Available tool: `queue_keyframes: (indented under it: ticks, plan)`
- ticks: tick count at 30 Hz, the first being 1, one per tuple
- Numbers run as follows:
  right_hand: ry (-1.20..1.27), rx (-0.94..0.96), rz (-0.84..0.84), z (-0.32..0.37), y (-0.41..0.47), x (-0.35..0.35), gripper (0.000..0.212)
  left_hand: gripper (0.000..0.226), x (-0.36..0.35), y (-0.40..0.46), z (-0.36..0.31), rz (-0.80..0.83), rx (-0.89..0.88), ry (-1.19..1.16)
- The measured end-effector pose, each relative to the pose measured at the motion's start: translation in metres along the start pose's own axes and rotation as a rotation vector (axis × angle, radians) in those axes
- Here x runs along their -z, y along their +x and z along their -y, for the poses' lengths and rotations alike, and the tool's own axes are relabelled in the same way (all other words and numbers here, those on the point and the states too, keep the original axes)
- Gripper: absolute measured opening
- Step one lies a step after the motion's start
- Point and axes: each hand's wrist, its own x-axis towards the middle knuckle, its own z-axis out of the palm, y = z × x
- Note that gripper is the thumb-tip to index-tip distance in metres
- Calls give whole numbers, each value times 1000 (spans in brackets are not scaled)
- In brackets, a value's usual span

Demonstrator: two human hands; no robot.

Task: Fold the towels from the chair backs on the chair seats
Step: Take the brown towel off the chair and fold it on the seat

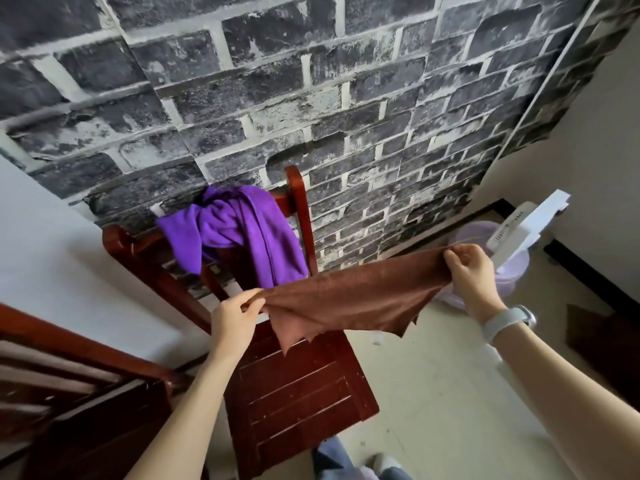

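Beyond both hands rises a wall papered in a dark grey brick pattern (311, 81), with plain pale wall to either side of it. Under the hands stands a dark red wooden chair (298, 393), its slatted seat directly below them and bare of cloth, its back rising past the left hand toward the brick wall. Lower left of the left hand, part of a second dark red wooden chair (69, 393) shows at the frame's edge. The pale floor (450, 393) spreads beneath the right forearm. Stretched between the two hands, above the seat and clear of it, hangs a brown towel (349, 299), pulled taut along its upper edge while its loose lower corners dangle toward the seat. Just beyond the left hand, a purple towel (239, 230) lies bunched over the top of the chair back, one end trailing down close to the brown towel. Beyond the right hand sit a pale lilac plastic bin (512, 271) and a white appliance (530, 223) on the floor. The left hand (235, 320) is closed in a pinch, thumb and fingers gripping the towel's left end. The right hand (471, 271) is likewise closed, pinching the right end higher up; a pale wristband (509, 322) circles that wrist.
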Motion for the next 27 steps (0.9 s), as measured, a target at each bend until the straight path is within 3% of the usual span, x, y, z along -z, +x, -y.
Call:
queue_keyframes:
  ticks: [6,10,13,16,19,22,27]
  plan:
    - [52,86,135,-29,-19,21,30,29,16,-48,0,-8,109,-385]
    - [-149,264,215,-53,-41,49,28,28,18,-99,2,-114,130,-305]
    - [-240,294,320,-69,-66,64,33,34,10,-143,11,-208,153,-245]
    - [-313,329,399,-90,-89,69,38,25,7,-184,26,-271,181,-144]
    - [-411,460,363,-108,-109,72,24,17,7,-217,46,-318,196,-118]
    - [-417,570,312,-125,-126,69,13,21,8,-246,64,-302,199,-245]
    - [-354,489,374,-137,-156,44,16,23,-6,-265,83,-406,263,-282]
